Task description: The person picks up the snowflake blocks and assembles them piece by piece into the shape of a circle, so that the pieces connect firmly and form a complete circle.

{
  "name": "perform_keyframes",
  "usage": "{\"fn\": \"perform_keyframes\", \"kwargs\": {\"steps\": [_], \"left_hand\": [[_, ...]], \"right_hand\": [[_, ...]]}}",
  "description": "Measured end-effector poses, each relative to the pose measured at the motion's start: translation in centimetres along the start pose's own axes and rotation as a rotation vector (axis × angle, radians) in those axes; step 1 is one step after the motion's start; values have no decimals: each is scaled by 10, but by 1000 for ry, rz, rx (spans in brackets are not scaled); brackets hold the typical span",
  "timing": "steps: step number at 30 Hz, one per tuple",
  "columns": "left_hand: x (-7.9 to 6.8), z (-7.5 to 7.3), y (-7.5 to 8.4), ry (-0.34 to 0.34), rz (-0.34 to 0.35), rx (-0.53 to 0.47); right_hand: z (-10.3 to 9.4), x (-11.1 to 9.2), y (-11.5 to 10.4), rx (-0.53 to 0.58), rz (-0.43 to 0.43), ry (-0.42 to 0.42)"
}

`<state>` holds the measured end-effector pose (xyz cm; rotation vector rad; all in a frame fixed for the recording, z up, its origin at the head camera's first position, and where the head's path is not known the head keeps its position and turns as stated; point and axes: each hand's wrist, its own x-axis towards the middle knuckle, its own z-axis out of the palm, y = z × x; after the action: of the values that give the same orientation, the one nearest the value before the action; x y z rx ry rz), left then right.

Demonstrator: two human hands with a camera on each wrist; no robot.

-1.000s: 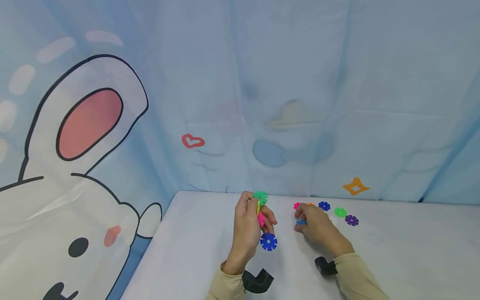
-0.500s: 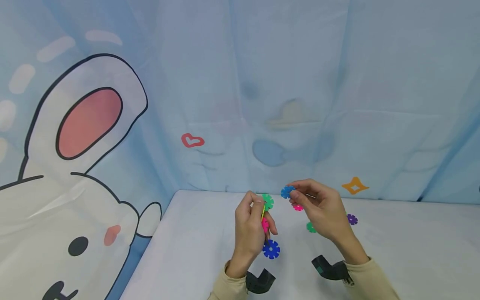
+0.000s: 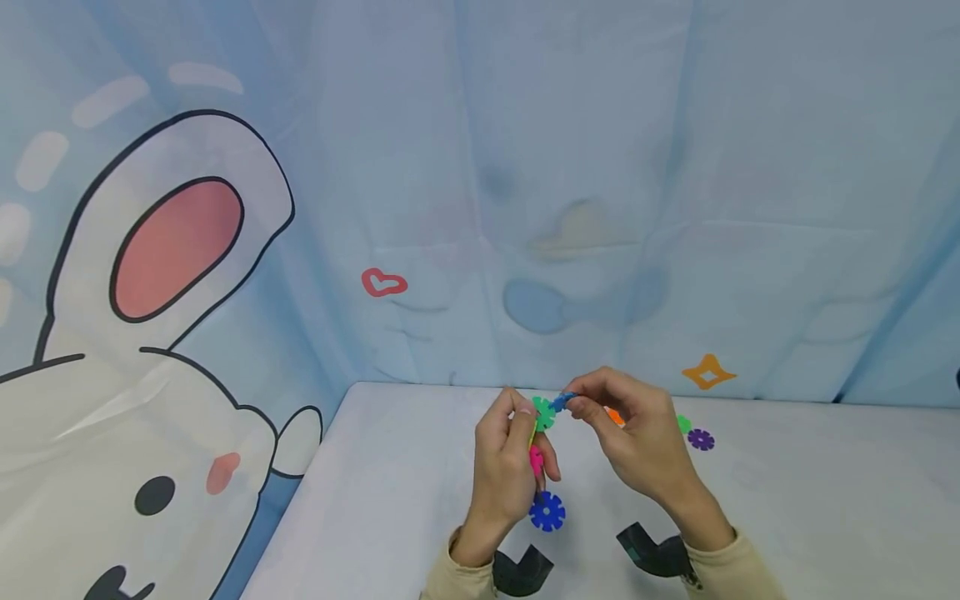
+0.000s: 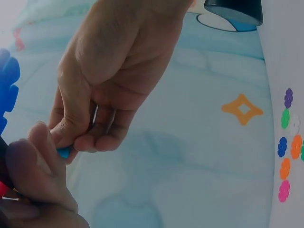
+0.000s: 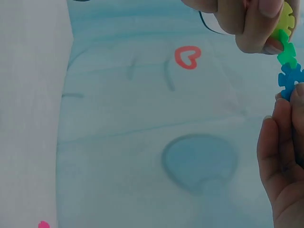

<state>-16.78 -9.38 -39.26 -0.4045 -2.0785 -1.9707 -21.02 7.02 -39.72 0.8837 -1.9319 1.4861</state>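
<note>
My left hand [image 3: 504,467] holds a joined chain of notched plastic discs. In the head view it runs from a green disc [image 3: 543,414] through an edge-on yellow disc [image 3: 533,435] and a pink disc [image 3: 536,460] to a dark blue disc [image 3: 547,512]. A lighter blue disc [image 3: 562,402] is pinched between the thumb and fingers of my right hand [image 3: 637,437]. Its rim meets the green disc in the right wrist view, where the blue disc [image 5: 290,80] lies directly below the green disc [image 5: 286,52]. Whether their slots interlock cannot be told.
Loose discs lie on the white table [image 3: 405,483] at the right, among them a purple disc [image 3: 701,440], a green one [image 3: 683,424] and a partly hidden orange one [image 3: 615,417]. A blue printed curtain [image 3: 465,208] hangs behind. Black pieces [image 3: 522,572] sit at both wrists.
My right hand picked up the light blue disc from the table, raised it and brought it left against the green disc. The left hand shifted slightly right with the chain.
</note>
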Motion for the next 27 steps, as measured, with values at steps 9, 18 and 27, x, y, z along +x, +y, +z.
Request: {"fn": "perform_keyframes", "kwargs": {"steps": [9, 18, 27], "left_hand": [[1, 0, 1, -10, 0, 40], [2, -3, 0, -38, -6, 1], [12, -10, -12, -6, -148, -215]], "right_hand": [[6, 1, -4, -96, -82, 69], [13, -2, -3, -42, -41, 48], [5, -1, 12, -74, 12, -37]]}}
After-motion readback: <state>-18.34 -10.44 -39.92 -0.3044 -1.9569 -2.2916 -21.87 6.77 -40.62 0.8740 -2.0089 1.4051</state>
